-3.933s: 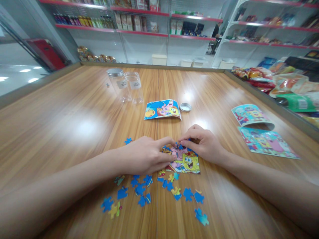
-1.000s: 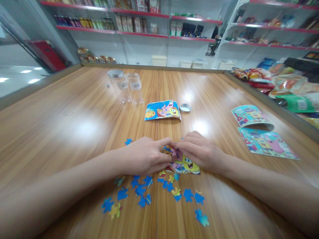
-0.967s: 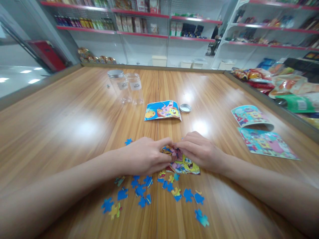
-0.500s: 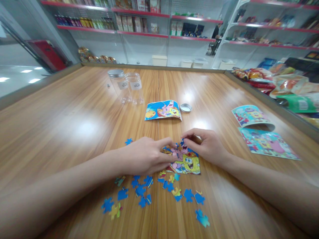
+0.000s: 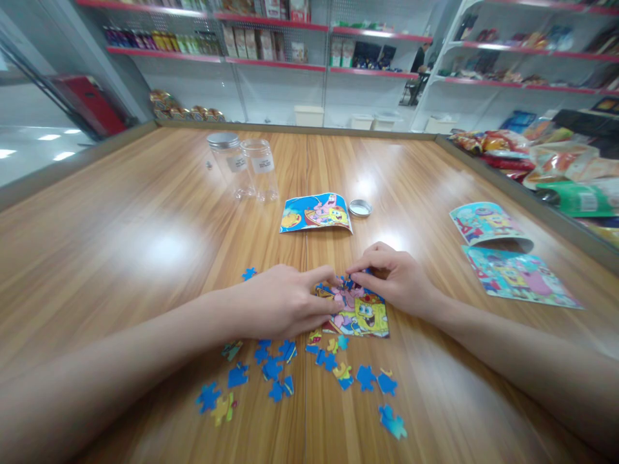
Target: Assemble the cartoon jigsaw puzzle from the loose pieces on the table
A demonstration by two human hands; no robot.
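Observation:
A partly joined jigsaw puzzle point(image 5: 371, 316) of cartoon figures lies flat on the wooden table. Across its left side my left hand point(image 5: 285, 299) rests palm down, fingers apart, with the fingertips touching the joined pieces. My right hand point(image 5: 399, 280) is at the puzzle's upper edge, thumb and forefinger pinched on a puzzle piece that they mostly hide. Loose blue pieces point(image 5: 272, 368) are scattered below the hands, along with yellow pieces point(image 5: 224, 409). One blue piece point(image 5: 249, 274) lies above my left wrist. Beyond the hands sits a curled picture sheet point(image 5: 316, 214) with matching figures.
A silver lid point(image 5: 360, 207) is beside the picture sheet. Two clear jars point(image 5: 261, 171) stand farther back, one capped. Two more picture sheets point(image 5: 520, 277) lie at right. Snack packages point(image 5: 570, 167) are piled past the table's right edge, and shelves point(image 5: 278, 62) line the back.
My right hand has moved slightly left and down, bringing its puzzle piece lower against the joined pieces. My left hand has stayed almost still.

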